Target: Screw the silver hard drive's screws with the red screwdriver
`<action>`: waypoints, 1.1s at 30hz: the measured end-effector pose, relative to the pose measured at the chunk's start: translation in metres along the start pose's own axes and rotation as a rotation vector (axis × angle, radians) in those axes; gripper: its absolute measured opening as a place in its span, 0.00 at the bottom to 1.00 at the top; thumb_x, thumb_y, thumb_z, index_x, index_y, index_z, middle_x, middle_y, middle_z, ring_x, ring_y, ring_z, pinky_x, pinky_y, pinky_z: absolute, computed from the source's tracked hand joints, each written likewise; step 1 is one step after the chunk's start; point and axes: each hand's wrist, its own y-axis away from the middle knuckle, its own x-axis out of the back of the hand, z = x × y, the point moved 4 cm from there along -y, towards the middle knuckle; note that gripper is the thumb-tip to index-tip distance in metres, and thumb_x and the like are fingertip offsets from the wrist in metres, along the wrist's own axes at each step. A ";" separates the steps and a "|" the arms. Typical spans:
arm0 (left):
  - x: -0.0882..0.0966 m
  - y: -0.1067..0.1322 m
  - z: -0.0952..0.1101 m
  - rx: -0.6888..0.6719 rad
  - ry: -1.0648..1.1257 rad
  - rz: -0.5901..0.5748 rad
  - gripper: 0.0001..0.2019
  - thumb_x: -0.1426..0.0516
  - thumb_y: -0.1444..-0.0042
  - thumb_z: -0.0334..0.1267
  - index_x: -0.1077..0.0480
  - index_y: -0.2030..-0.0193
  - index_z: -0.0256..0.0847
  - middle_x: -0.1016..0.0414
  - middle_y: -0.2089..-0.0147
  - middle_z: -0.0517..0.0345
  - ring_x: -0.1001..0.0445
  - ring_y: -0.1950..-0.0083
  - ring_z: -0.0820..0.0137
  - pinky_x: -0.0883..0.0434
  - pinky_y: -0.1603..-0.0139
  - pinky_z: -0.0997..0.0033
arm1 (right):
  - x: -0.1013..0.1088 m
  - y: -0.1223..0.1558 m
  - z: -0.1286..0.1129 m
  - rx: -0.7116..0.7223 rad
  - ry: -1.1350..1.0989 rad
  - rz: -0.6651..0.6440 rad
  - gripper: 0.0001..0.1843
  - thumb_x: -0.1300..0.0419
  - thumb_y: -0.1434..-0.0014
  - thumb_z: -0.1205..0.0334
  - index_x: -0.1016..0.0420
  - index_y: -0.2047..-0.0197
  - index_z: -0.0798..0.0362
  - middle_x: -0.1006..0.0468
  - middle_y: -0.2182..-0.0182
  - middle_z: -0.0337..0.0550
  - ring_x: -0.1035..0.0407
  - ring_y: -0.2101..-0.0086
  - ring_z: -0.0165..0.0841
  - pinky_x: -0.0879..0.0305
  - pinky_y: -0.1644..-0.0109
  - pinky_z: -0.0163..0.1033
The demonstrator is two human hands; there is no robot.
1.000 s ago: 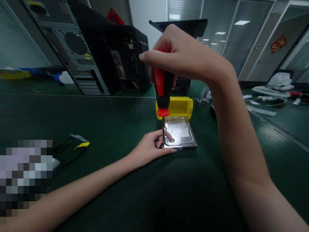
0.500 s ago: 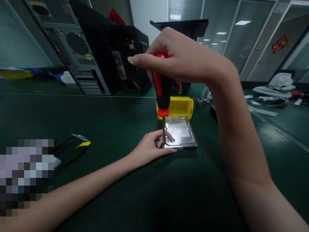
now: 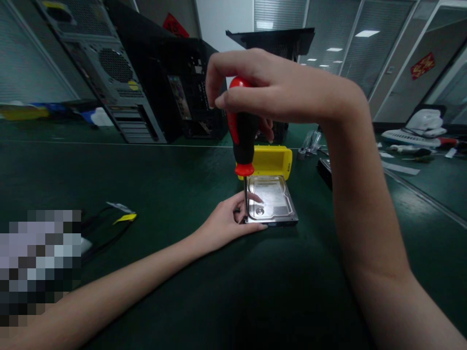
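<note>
Head view: the hard drive (image 3: pixel 275 197) lies flat on the green surface (image 3: pixel 284 282), just in front of a yellow box (image 3: pixel 273 160). The left hand (image 3: pixel 224 218) is half closed on its left side, likely to stop it sliding. The right hand (image 3: pixel 262 90) curls loosely over the screwdriver (image 3: pixel 245 141) and holds it upright, likely so it sits straight at the near left corner.

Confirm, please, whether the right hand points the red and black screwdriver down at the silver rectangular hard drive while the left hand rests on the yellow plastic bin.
Not quite: the head view shows the left hand on the silver rectangular hard drive, not on the yellow plastic bin behind it. The right hand does point the red and black screwdriver down at the drive.
</note>
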 end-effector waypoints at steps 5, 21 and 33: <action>0.001 0.001 0.002 -0.017 0.023 0.020 0.35 0.36 0.51 0.54 0.41 0.39 0.43 0.45 0.73 0.69 0.43 0.72 0.75 0.46 0.71 0.75 | 0.000 0.000 0.000 0.009 0.022 -0.024 0.15 0.50 0.36 0.58 0.32 0.52 0.57 0.27 0.60 0.39 0.32 0.72 0.20 0.39 0.78 0.21; 0.002 0.001 0.003 -0.004 0.033 0.015 0.36 0.36 0.51 0.53 0.42 0.39 0.43 0.43 0.72 0.68 0.42 0.72 0.75 0.44 0.71 0.75 | 0.000 0.002 0.001 -0.030 0.020 0.033 0.24 0.56 0.33 0.52 0.32 0.70 0.61 0.34 0.78 0.39 0.42 0.82 0.21 0.48 0.82 0.27; 0.002 0.002 0.004 -0.003 0.023 0.012 0.36 0.36 0.51 0.54 0.41 0.39 0.43 0.44 0.73 0.68 0.42 0.72 0.75 0.44 0.71 0.75 | 0.003 0.005 0.002 -0.084 0.048 0.012 0.19 0.51 0.34 0.55 0.29 0.66 0.61 0.35 0.79 0.37 0.43 0.83 0.20 0.49 0.82 0.27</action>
